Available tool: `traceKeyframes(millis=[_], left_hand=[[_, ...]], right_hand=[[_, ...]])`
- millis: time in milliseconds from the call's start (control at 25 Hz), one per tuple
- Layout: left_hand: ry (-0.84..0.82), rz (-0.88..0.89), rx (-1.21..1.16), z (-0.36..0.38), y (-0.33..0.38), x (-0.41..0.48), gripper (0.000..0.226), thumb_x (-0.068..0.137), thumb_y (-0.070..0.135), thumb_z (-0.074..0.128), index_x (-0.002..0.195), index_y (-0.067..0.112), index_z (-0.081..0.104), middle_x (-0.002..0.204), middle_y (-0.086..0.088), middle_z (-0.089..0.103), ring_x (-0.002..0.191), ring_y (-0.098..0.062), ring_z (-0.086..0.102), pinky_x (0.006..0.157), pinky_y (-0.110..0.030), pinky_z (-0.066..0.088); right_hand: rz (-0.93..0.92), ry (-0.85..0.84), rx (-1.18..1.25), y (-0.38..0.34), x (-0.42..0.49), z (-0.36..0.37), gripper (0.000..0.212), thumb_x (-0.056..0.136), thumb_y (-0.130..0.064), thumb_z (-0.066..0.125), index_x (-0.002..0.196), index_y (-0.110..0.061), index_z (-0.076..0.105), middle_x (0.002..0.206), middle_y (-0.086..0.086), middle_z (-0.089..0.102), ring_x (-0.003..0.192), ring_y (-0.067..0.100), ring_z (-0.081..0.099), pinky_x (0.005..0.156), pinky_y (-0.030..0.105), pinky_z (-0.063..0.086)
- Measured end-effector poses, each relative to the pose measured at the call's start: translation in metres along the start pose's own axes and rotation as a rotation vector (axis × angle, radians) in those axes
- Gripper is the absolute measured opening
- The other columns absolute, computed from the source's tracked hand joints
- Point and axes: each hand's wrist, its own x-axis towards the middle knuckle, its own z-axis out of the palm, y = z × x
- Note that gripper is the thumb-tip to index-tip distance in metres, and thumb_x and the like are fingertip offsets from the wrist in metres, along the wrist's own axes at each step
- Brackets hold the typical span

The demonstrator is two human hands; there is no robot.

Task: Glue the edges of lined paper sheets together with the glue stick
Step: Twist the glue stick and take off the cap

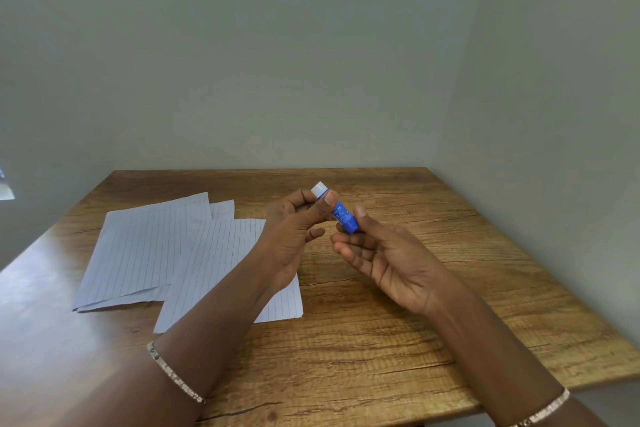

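Note:
A blue glue stick [343, 216] with a white cap [319, 189] is held above the wooden table [433, 305]. My left hand [294, 229] pinches its capped upper end between thumb and fingers. My right hand [384, 256] holds the blue lower end with thumb and fingertips, palm turned up. Lined paper sheets lie on the table's left half: one sheet [214, 267] partly under my left forearm, a second sheet [145, 246] to its left, and a third sheet's corner [223, 209] shows behind them.
Grey walls close in behind the table and along its right side. Bare wood lies to the right of the sheets and at the front. Both wrists wear silver bracelets [176, 374].

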Motion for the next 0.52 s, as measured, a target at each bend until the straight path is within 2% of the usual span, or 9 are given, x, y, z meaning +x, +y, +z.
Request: traceKeyframes(millis=[80, 160, 240, 320, 400, 440, 520], left_hand=[[-0.009, 0.009, 0.017, 0.0027, -0.0001, -0.0008, 0.026, 0.076, 0.037, 0.074, 0.091, 0.016, 0.067, 0.09, 0.001, 0.073, 0.088, -0.008, 0.068, 0.087, -0.037, 0.044], [0.005, 0.008, 0.031, 0.0038, 0.0003, -0.0014, 0.032, 0.074, 0.038, 0.075, 0.094, 0.015, 0.066, 0.09, 0.001, 0.074, 0.087, -0.006, 0.069, 0.085, -0.036, 0.045], [0.012, 0.002, 0.036, 0.0049, -0.0009, -0.0018, 0.037, 0.073, 0.039, 0.075, 0.097, 0.013, 0.066, 0.091, 0.0, 0.074, 0.087, -0.007, 0.069, 0.085, -0.036, 0.045], [0.018, -0.002, 0.025, 0.0057, -0.0015, -0.0018, 0.04, 0.072, 0.039, 0.075, 0.1, 0.012, 0.066, 0.089, 0.001, 0.073, 0.086, -0.006, 0.069, 0.086, -0.036, 0.045], [0.026, -0.005, 0.007, 0.0047, -0.0009, -0.0014, 0.038, 0.071, 0.038, 0.075, 0.098, 0.013, 0.066, 0.087, 0.002, 0.073, 0.085, -0.006, 0.069, 0.086, -0.036, 0.044], [0.022, -0.004, 0.002, 0.0042, -0.0006, -0.0015, 0.036, 0.072, 0.038, 0.075, 0.097, 0.013, 0.066, 0.086, 0.003, 0.073, 0.084, -0.006, 0.069, 0.085, -0.035, 0.044], [0.012, 0.0, 0.007, 0.0034, -0.0008, -0.0019, 0.034, 0.073, 0.038, 0.075, 0.096, 0.014, 0.066, 0.088, 0.002, 0.073, 0.086, -0.006, 0.069, 0.085, -0.035, 0.044]], right_hand=[[-0.056, -0.023, -0.006, 0.0, 0.0002, -0.0011, 0.028, 0.088, -0.018, 0.071, 0.104, 0.005, 0.069, 0.085, 0.018, 0.073, 0.072, 0.016, 0.074, 0.062, 0.02, 0.06], [-0.167, 0.0, -0.053, 0.0016, 0.0021, -0.0035, 0.027, 0.073, -0.006, 0.078, 0.097, -0.002, 0.066, 0.088, 0.013, 0.072, 0.073, 0.014, 0.073, 0.068, 0.02, 0.06], [-0.225, 0.036, -0.104, 0.0023, 0.0028, -0.0047, 0.029, 0.065, -0.003, 0.081, 0.087, -0.01, 0.064, 0.089, 0.007, 0.071, 0.075, 0.012, 0.071, 0.071, 0.023, 0.06], [-0.164, 0.02, -0.123, 0.0009, 0.0003, -0.0031, 0.026, 0.07, -0.019, 0.083, 0.09, -0.013, 0.068, 0.093, 0.006, 0.071, 0.08, 0.014, 0.07, 0.071, 0.027, 0.059], [-0.057, 0.006, -0.117, -0.0004, -0.0018, -0.0008, 0.039, 0.082, -0.041, 0.075, 0.105, -0.011, 0.069, 0.093, 0.009, 0.074, 0.081, 0.019, 0.072, 0.067, 0.03, 0.059], [-0.019, 0.006, -0.112, -0.0005, -0.0013, -0.0005, 0.042, 0.088, -0.045, 0.069, 0.109, -0.008, 0.067, 0.09, 0.012, 0.075, 0.076, 0.019, 0.072, 0.063, 0.029, 0.059], [-0.013, -0.003, -0.097, 0.0006, -0.0004, -0.0003, 0.035, 0.094, -0.037, 0.065, 0.108, -0.005, 0.066, 0.083, 0.016, 0.074, 0.067, 0.017, 0.071, 0.059, 0.025, 0.059]])
